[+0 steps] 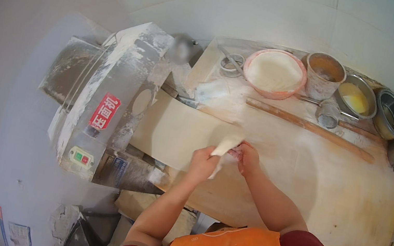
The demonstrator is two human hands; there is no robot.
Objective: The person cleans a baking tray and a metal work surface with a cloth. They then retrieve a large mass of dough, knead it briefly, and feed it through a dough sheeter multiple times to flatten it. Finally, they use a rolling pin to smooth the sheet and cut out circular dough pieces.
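A wide, pale sheet of dough (176, 127) stretches from the dough sheeter (113, 80) on the left onto the wooden board. Its near end is lifted and gathered in a fold between my two hands. My left hand (203, 165) is closed around the lower part of this folded end, and a small flap of dough hangs below the fist. At the fold's upper right side, my right hand (249, 159) grips the dough with bent fingers. Those fingertips are partly hidden by the dough.
A long rolling pin (310, 129) lies across the floured board (341, 203). Behind it stand a pink-rimmed basin of flour (275, 73), a plastic bucket (324, 76), a metal bowl with yellow contents (355, 97) and a dark pot (391, 114). A wall closes the back.
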